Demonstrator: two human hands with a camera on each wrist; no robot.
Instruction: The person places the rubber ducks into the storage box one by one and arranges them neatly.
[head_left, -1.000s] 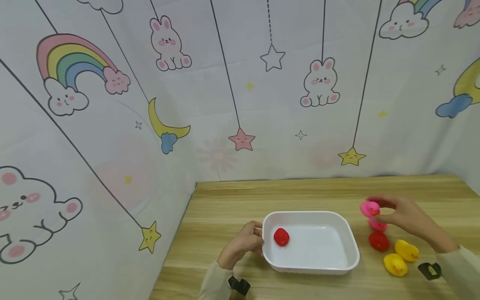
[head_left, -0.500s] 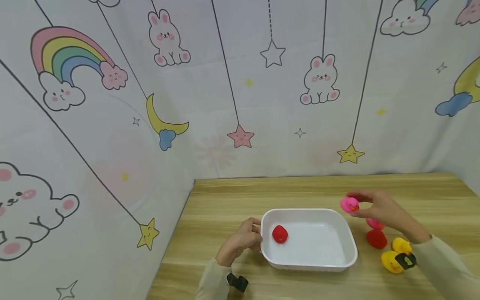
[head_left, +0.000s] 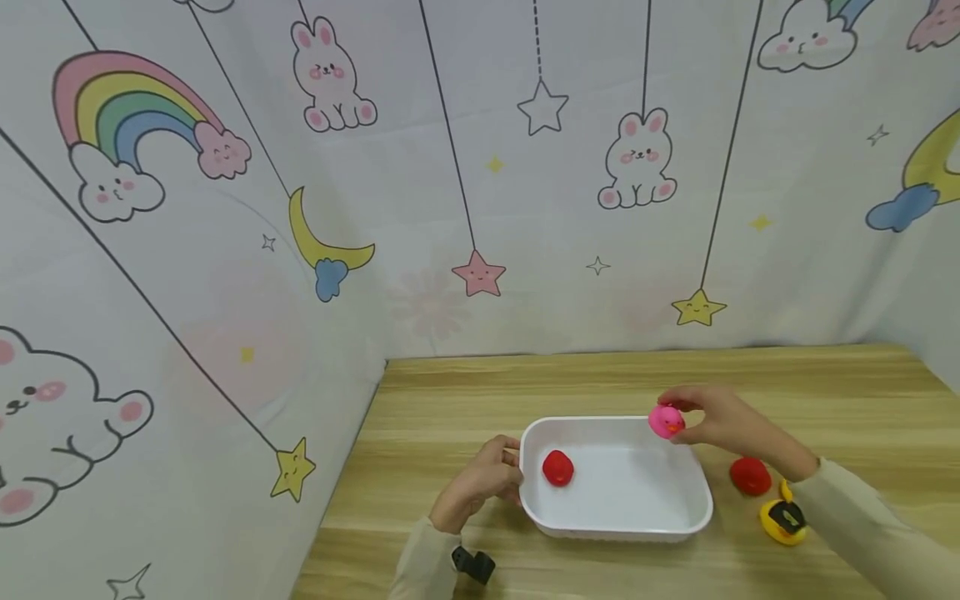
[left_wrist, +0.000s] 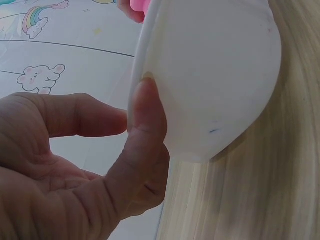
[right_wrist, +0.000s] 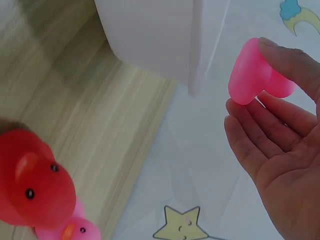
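A pink rubber duck (head_left: 665, 422) is pinched between the thumb and fingers of my right hand (head_left: 722, 423), over the far right rim of a white plastic tub (head_left: 633, 492). My left hand (head_left: 483, 482) grips the tub's left wall; in the left wrist view, the thumb and a finger sit on either side of its rim. Inside the tub, toward the left, lies a red duck (head_left: 558, 468). In the right wrist view the pink duck (right_wrist: 247, 75) is held above and beside the tub wall (right_wrist: 150, 35).
Right of the tub, another red duck (head_left: 750, 476) stands on the wooden table (head_left: 450, 383). Two yellow ducks (head_left: 774, 531) are partly hidden by the right wrist's camera and sleeve. A second pink duck (right_wrist: 91, 231) shows in the right wrist view. Printed cloth (head_left: 562, 208) hangs behind.
My right hand has lifted the pink duck away from the other ducks and carried it left to the tub's rim. The left hand stays on the tub.
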